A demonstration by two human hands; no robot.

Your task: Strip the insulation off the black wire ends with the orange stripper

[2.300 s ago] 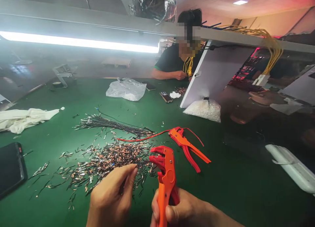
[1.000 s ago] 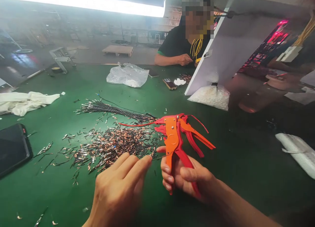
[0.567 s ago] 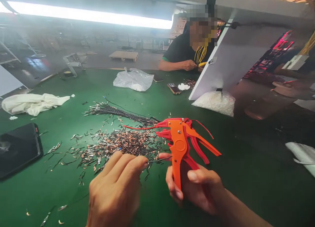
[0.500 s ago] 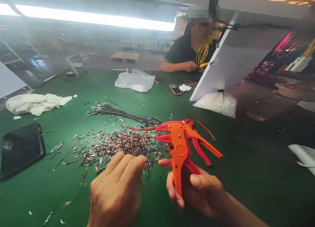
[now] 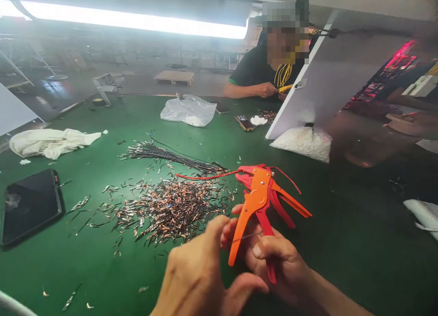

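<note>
Orange-and-red wire stripper point(image 5: 255, 202), green table point(image 5: 102, 270), coppery-black wire scraps point(image 5: 167, 208).

We see it all from one camera on the person's head. It looks forward and down, very close over both hands at 6 o'clock. The green table point(image 5: 102, 270) runs away toward 12 o'clock, where another person point(image 5: 255, 69) sits.

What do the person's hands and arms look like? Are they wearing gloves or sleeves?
No gloves. Both the left hand and the right hand are bare, with short, plain fingernails. No rings, watch or bracelet show. The right forearm is bare too, with no sleeve in view. The left arm is out of the picture.
</note>
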